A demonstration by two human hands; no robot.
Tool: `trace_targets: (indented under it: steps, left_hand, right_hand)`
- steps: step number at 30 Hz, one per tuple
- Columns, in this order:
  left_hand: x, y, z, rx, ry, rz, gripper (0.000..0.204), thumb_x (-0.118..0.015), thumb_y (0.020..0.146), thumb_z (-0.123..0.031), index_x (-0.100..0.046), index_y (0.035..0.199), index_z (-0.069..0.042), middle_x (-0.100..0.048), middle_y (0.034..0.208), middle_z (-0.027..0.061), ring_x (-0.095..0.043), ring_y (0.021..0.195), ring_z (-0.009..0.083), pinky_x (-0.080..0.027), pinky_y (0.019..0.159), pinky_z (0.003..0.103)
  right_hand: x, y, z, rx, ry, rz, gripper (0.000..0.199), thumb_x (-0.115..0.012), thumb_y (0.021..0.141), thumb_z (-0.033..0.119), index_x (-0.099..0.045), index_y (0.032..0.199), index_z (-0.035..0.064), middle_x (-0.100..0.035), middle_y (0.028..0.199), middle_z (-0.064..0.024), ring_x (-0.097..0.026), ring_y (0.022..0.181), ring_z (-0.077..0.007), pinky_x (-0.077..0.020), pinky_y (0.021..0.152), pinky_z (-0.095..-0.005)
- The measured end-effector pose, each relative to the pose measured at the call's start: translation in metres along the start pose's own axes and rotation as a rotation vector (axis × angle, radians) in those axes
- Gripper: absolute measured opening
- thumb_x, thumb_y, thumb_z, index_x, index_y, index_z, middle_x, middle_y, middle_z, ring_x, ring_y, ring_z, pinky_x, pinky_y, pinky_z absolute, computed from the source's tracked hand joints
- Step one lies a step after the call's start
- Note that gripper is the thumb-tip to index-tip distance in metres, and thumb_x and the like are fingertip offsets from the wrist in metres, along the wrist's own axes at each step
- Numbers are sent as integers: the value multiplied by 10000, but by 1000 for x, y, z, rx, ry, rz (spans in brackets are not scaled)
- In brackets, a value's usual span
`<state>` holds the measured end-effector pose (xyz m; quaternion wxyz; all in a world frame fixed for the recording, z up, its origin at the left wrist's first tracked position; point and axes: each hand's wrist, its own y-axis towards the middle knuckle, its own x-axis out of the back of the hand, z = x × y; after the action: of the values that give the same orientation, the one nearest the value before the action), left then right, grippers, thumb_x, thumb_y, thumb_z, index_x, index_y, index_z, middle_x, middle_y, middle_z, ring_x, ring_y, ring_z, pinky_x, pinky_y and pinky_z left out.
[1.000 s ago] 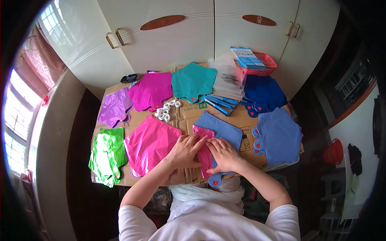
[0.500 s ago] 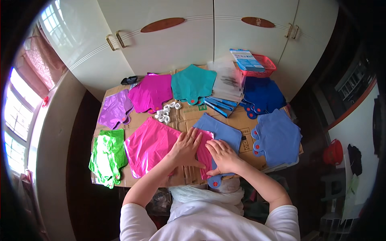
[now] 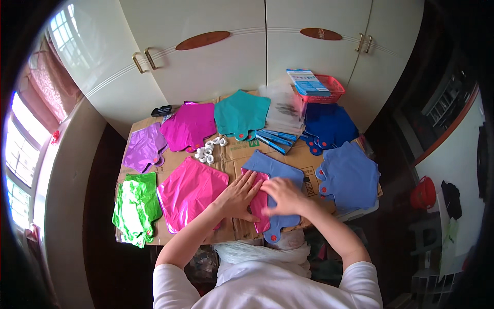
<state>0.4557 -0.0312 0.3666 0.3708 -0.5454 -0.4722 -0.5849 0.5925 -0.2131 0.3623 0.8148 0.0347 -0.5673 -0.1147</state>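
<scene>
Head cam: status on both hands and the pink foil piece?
Left hand flat, open, on pink foil piece. Right hand pressing same piece, open. Piece lies on blue foil shape. Nothing in the way.

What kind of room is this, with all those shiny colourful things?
Probably a room in a home, used as a small craft or packing spot. White cupboard doors stand behind a cardboard-covered table, a curtained window is on the left, and flat foil balloons lie in stacks.

Both hands lie on a folded sheet atop another sheet, on the cardboard.
</scene>
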Motion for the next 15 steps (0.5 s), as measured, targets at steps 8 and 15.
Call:
trace_targets:
  steps: [8,15]
  left_hand:
    - [0,0,-15,35,73,62,1168,-536,614,-808,-299,1410,14,-291,1440,263,-251,1333,466,-195,1112,509]
    - [3,2,-17,47,57,111,1187,-559,598,-803,-262,1434,-15,-257,1465,243,-202,1356,459,-160,1121,520]
  right_hand:
    - [14,31,-57,-485,57,-105,503,-687,730,393,-556,1037,16,-563,1104,-210,-555,1025,-364,-460,861,-434]
    - [30,38,-76,-501,148,126,580,-721,709,390,-559,1103,-4,-608,1038,-194,-586,986,-313,-461,856,-362]
